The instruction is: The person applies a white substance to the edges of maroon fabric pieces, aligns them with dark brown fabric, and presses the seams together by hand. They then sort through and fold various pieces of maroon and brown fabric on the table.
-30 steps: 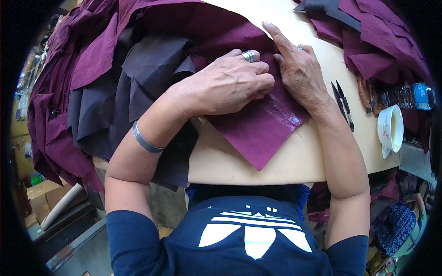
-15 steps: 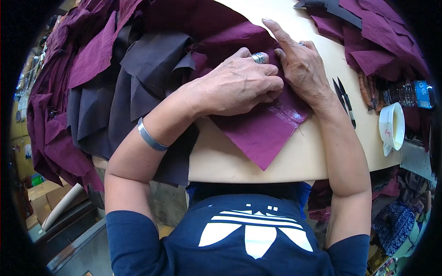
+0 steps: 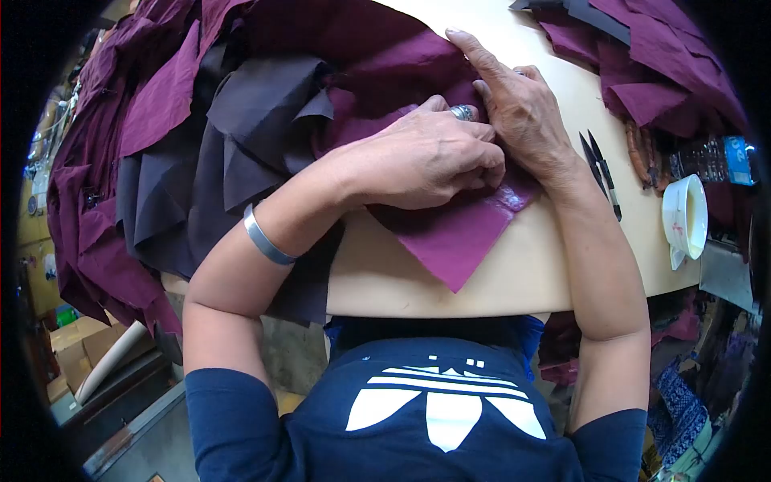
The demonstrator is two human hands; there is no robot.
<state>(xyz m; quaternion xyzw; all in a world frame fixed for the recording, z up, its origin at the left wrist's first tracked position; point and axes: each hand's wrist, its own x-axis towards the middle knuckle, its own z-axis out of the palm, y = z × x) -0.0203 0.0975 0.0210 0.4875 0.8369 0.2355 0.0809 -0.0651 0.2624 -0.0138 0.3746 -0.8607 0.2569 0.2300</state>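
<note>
A maroon cloth [image 3: 454, 249] lies on the pale tabletop, its pointed corner near the front edge and a shiny whitish patch near its right side. My left hand [image 3: 434, 153], with a silver ring, is closed over this cloth with the fingers curled; what is between its fingertips is hidden. Touching or almost touching it, my right hand [image 3: 522, 112] rests at the cloth's right edge, index finger stretched out to the upper left and thumb on the cloth. Dark grey cloth pieces [image 3: 257, 112] lie left of my left hand.
Maroon cloth heaps [image 3: 96, 209] hang over the table's left side. More maroon cloth [image 3: 658, 64] lies at the upper right. Black pointed snips [image 3: 601, 173], a white cup [image 3: 685, 217] and a clear plastic bottle [image 3: 707, 163] are at the right of the pale table [image 3: 385, 281].
My left hand has moved slightly right and down, closer to my right hand and over part of the whitish patch. The cloth's corner has shifted slightly up and left.
</note>
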